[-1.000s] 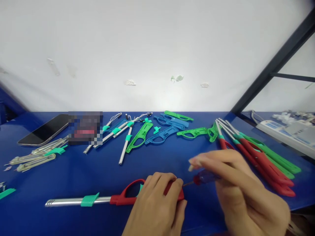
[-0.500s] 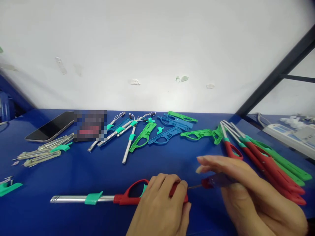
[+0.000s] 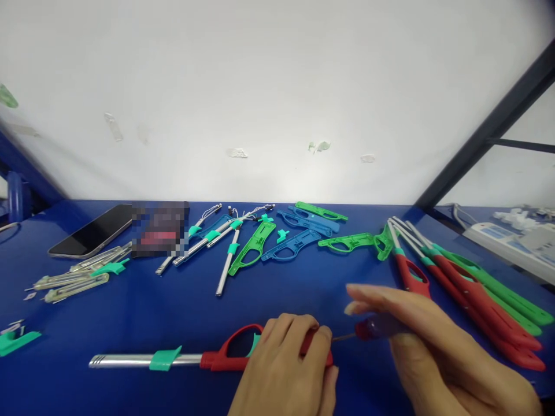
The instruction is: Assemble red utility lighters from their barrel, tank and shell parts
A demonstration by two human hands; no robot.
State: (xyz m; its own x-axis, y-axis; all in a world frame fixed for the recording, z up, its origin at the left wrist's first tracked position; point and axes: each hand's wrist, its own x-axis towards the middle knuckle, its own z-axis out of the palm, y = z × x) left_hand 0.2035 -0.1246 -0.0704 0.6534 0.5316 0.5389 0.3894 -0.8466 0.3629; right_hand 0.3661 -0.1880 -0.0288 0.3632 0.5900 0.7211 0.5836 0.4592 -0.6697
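Observation:
A red gas lighter [image 3: 225,357] with a long metal tube and a green collar lies across the front of the blue table. My left hand [image 3: 288,367] is wrapped over its handle end and presses it to the tabletop, covering most of the handle. To the right, my right hand [image 3: 437,346] grips a screwdriver [image 3: 366,329] with a dark translucent, red-tipped handle, partly hidden by the palm. The thin shaft points left and its tip reaches the end of the red handle; the exact contact is hidden behind my left fingers.
Red and green lighters [image 3: 472,283] lie at the right. Green half shells [image 3: 255,248] and blue half shells [image 3: 290,245] are mid-table, beside metal tubes with wires [image 3: 228,266]. Clear fuel tanks [image 3: 78,286] and a phone [image 3: 93,231] lie left. A power strip [image 3: 511,245] stands far right.
The whole scene sits slightly lower in view, as the camera has tilted. Both hands keep nearly the same hold on the lighter and the screwdriver.

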